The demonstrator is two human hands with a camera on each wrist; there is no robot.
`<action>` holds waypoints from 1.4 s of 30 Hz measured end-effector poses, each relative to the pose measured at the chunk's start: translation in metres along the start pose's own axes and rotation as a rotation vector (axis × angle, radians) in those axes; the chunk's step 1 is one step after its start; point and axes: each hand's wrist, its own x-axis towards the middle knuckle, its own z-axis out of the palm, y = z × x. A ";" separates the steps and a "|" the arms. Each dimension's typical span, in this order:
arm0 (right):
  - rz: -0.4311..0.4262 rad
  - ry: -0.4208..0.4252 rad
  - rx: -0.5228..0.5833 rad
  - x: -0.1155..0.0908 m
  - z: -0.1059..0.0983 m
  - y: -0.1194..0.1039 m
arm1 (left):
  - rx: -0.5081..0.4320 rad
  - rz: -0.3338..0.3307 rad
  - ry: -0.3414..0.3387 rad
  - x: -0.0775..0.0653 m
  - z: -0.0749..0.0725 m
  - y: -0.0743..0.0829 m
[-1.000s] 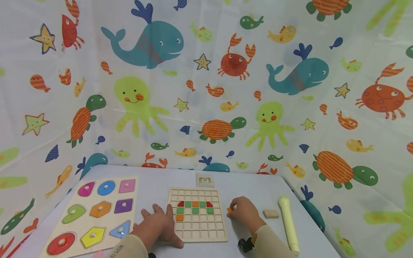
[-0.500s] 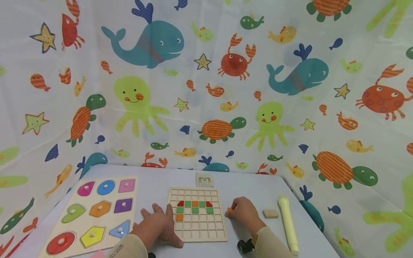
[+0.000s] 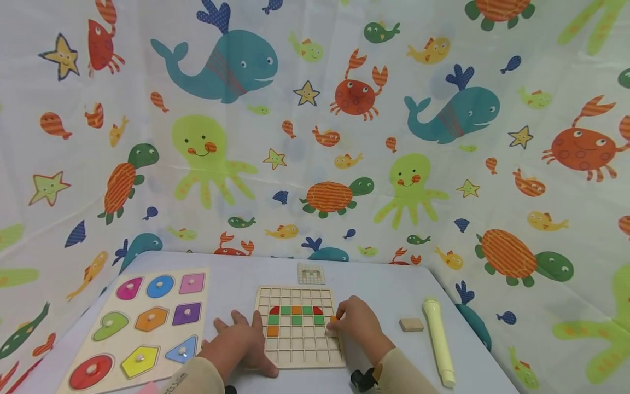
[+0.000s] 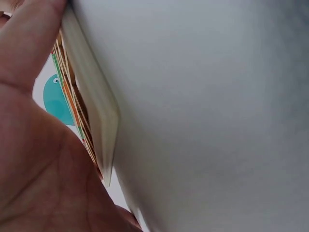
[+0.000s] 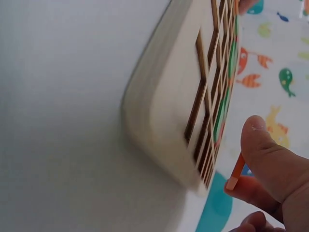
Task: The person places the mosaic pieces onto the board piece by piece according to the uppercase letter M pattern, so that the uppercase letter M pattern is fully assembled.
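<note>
A wooden grid board (image 3: 304,346) lies mid-table, with red, green and orange tiles in some of its cells. My left hand (image 3: 241,340) rests at the board's left edge, fingers spread and straight; the left wrist view shows its thumb along the board's side (image 4: 91,82). Between thumb and finger, my right hand (image 3: 358,327) pinches an orange tile (image 5: 236,170), held over the right edge of the board. In the head view the fingers partly cover this tile.
At the left lies a knob puzzle board (image 3: 133,334) with several coloured shapes. A small pattern card (image 3: 311,273) sits behind the grid board. To the right are a small wooden block (image 3: 410,325) and a pale yellow stick (image 3: 439,345).
My right hand has moved left with the orange tile, from beside the grid board to over its right edge. The left hand keeps its place at the board's left edge.
</note>
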 end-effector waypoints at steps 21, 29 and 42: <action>-0.102 -0.068 -0.099 -0.007 0.011 -0.026 | -0.002 0.009 0.035 -0.005 0.002 0.006; -0.067 -0.072 -0.094 -0.013 0.009 -0.027 | -0.004 0.012 0.031 -0.005 0.004 0.006; -0.083 -0.040 -0.089 -0.022 0.013 -0.029 | -0.007 0.012 0.021 -0.006 0.002 0.004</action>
